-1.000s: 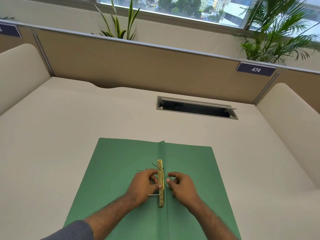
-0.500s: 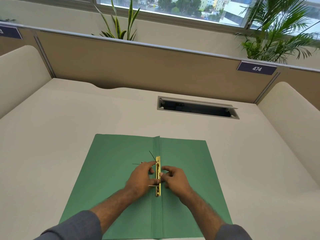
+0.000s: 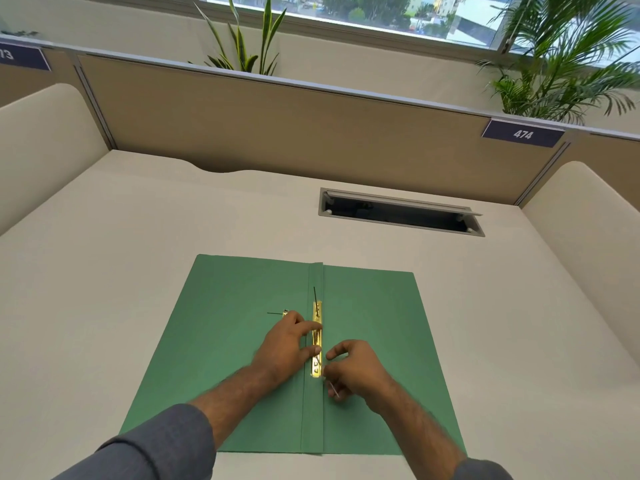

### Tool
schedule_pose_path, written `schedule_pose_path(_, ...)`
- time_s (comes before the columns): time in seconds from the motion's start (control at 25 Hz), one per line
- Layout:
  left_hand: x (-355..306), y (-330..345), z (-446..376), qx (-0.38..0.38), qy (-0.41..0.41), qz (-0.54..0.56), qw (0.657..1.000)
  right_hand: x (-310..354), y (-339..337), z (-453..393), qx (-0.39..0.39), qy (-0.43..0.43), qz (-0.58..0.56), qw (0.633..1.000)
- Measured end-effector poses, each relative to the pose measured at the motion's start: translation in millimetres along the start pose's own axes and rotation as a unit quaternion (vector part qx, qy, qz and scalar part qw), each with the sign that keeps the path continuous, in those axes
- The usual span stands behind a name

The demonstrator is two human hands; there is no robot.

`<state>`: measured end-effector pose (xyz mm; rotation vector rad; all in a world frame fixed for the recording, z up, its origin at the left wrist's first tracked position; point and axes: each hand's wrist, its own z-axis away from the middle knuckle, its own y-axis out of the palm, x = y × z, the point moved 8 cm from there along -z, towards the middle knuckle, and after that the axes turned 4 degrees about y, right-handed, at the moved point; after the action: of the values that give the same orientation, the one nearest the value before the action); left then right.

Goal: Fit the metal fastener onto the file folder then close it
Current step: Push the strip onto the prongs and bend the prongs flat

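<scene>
A green file folder (image 3: 374, 323) lies open and flat on the desk, spine strip running toward me. A brass metal fastener bar (image 3: 317, 341) lies along the spine. One thin prong stands up at its far end (image 3: 315, 294). My left hand (image 3: 285, 344) presses fingers and thumb on the bar's middle. My right hand (image 3: 356, 372) is at the bar's near end, fingertips pinching the thin near prong. A small brass piece (image 3: 284, 312) lies on the left flap, partly behind my left hand.
The beige desk (image 3: 138, 254) has an open cable slot (image 3: 398, 213) beyond the folder. Tan partition walls (image 3: 294, 126) close the back and sides. Plants stand behind the partition.
My right hand slid from the bar's middle to its near end and bent the near prong from the left to the right. The left hand shifted up the bar. The view tilted slightly.
</scene>
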<state>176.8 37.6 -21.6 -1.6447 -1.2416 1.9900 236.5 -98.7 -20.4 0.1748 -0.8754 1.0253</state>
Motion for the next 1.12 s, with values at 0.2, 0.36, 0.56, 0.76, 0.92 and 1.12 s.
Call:
schedule_pose_path(0.2,2,7,-2,0.055,0.016,-0.046,0.997,-3,-6,4,-0.033,-0.025,0.059,0.997)
schedule_pose_path(0.36,5,9,-6,0.112,0.012,-0.049,0.992,2,2,6,-0.054,-0.052,0.120,0.990)
schedule_pose_path(0.56,3,10,-8,0.096,-0.020,-0.042,0.994,8,12,10,-0.026,-0.068,0.167,0.983)
schedule_pose_path(0.76,-4,11,-14,0.110,-0.042,-0.062,0.991,8,25,11,0.047,-0.050,0.142,0.988)
schedule_pose_path(0.92,-3,10,-13,0.110,-0.044,-0.056,0.991,7,29,12,0.049,-0.042,0.124,0.990)
schedule_pose_path(1.12,0,7,-8,0.096,-0.037,-0.036,0.994,-4,11,11,0.032,-0.011,0.165,0.986)
